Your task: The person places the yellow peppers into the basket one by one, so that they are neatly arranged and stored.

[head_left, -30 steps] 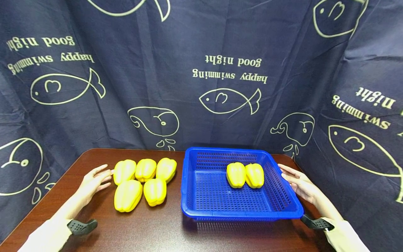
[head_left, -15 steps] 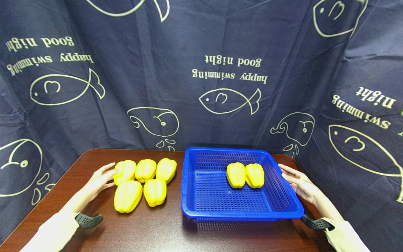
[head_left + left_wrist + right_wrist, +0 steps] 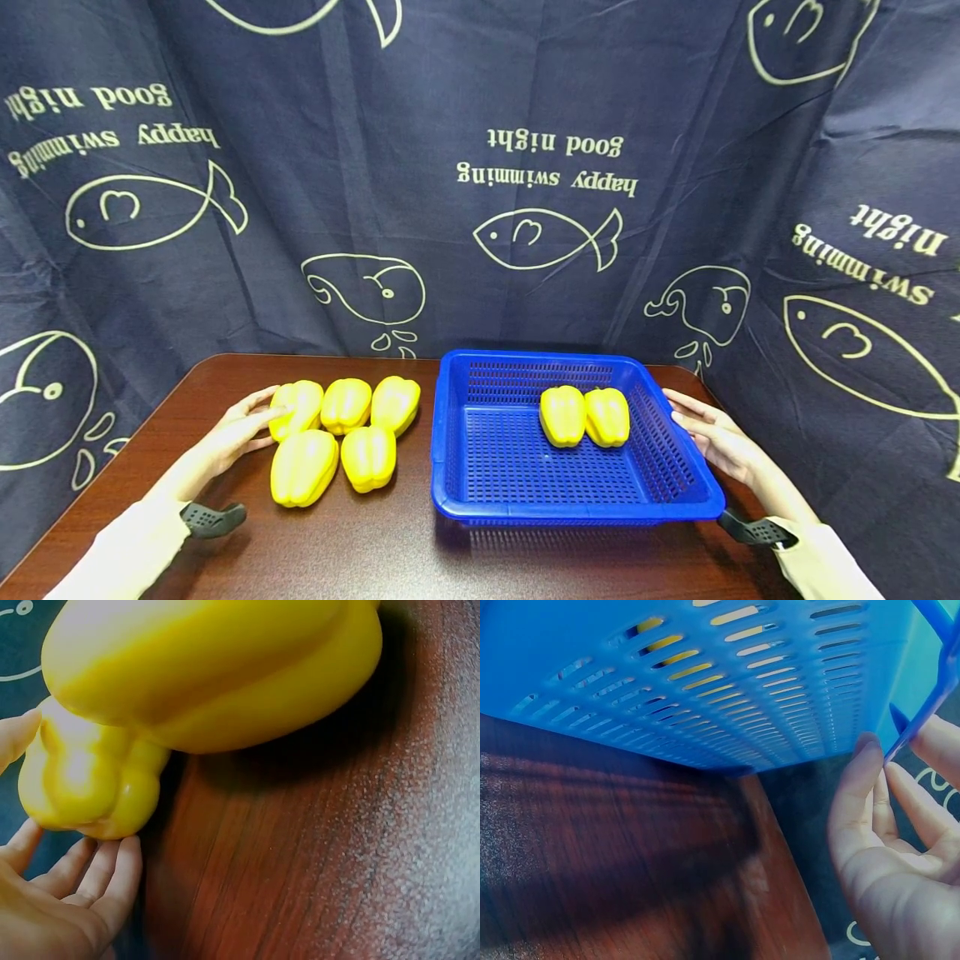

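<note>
At the left of the table, my left hand [image 3: 228,437] pinches the far-left yellow bell pepper [image 3: 302,410] between thumb and fingertips. In the left wrist view, the thumb lies against one side of this bell pepper [image 3: 82,776] and the fingertips reach its lower edge. A nearer bell pepper [image 3: 303,469] overlaps part of it there. My right hand [image 3: 723,446] grips the right rim of a blue plastic basket [image 3: 577,510]. Seen from the right wrist, thumb and fingers of the hand [image 3: 900,847] stand on either side of the rim. Two bell peppers [image 3: 562,417] sit inside the basket.
Several more yellow bell peppers [image 3: 347,406] lie close together in two rows beside the held one. The brown wooden table [image 3: 360,550] shows between them and the basket. Dark blue fabric [image 3: 442,308] with fish drawings hangs behind the table and along its sides.
My left hand has moved right and up to the far-left bell pepper, and its thumb and fingers now close around it. The right hand has stayed on the basket rim.
</note>
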A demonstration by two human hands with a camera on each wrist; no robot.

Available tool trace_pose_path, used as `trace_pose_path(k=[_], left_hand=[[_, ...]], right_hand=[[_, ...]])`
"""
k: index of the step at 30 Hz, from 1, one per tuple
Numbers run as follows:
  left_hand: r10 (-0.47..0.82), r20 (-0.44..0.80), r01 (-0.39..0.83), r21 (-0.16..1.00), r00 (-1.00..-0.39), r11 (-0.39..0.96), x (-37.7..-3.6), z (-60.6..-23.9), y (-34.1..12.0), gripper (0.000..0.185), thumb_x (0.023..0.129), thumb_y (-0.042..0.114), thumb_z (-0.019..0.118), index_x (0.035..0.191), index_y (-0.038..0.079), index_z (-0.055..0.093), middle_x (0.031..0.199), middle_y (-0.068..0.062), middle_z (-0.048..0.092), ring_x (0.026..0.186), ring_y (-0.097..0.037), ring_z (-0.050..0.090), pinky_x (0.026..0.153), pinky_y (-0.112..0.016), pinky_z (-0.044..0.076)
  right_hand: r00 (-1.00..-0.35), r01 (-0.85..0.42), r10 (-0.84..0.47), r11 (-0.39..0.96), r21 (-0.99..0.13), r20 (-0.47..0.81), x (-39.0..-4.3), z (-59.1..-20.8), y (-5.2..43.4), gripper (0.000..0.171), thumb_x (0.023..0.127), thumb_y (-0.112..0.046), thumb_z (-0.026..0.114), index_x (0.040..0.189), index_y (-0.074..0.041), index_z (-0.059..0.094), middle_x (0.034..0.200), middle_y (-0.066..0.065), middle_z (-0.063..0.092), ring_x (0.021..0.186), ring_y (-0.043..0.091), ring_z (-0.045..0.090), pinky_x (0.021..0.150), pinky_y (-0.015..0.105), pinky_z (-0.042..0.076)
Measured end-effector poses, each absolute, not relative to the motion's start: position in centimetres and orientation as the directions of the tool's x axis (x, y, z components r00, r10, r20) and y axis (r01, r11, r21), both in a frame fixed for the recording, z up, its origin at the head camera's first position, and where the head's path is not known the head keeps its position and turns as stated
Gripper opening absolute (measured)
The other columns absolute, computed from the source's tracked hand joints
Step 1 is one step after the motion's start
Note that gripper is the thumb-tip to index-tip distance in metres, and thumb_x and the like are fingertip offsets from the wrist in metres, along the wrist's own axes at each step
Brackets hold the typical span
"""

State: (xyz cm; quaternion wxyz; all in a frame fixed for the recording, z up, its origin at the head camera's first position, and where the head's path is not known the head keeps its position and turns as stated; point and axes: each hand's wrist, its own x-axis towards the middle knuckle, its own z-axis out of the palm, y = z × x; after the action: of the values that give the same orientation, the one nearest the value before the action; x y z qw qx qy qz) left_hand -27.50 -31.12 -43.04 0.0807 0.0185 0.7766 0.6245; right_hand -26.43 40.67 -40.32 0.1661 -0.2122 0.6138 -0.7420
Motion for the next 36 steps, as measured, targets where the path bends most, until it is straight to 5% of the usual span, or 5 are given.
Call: trace_pose_path(k=[13,22,36], left_hand=[[0.084,-0.121,-0.101,0.972,-0.989,0.213,-27.43,-43.23,-31.07,0.074,0.093,0.023,0.062,0.146,-0.002,0.017,0.104,0.014,0.051,0.087,0.004,0.059,0.078,-0.023,0.053],[0.083,-0.08,-0.068,0.988,-0.993,0.137,-27.07,-43.65,-31.22,0.045,0.092,0.015,0.063,0.128,0.022,0.036,0.099,0.015,0.054,0.086,0.001,0.061,0.077,-0.024,0.054],[0.071,-0.088,-0.074,0.981,-0.994,0.177,-26.89,-43.58,-30.94,0.064,0.094,0.013,0.059,0.141,-0.003,0.02,0.097,0.015,0.055,0.083,0.003,0.06,0.075,-0.023,0.054]], right_hand=[[-0.862,-0.009,-0.497,-0.173,-0.985,0.095,-26.3,-40.21,40.58,0.045,0.103,0.0,0.029,0.138,-0.022,0.048,0.128,-0.009,0.062,0.11,0.011,0.064,0.088,0.026,0.055],[-0.849,-0.008,-0.515,-0.202,-0.979,0.113,-26.39,-40.22,40.54,0.046,0.103,0.001,0.028,0.138,-0.02,0.048,0.129,-0.008,0.062,0.11,0.011,0.064,0.088,0.026,0.054],[-0.848,-0.008,-0.517,-0.207,-0.978,0.116,-26.31,-40.13,40.55,0.046,0.102,0.002,0.029,0.139,-0.019,0.049,0.129,-0.007,0.062,0.11,0.012,0.064,0.088,0.026,0.054]])
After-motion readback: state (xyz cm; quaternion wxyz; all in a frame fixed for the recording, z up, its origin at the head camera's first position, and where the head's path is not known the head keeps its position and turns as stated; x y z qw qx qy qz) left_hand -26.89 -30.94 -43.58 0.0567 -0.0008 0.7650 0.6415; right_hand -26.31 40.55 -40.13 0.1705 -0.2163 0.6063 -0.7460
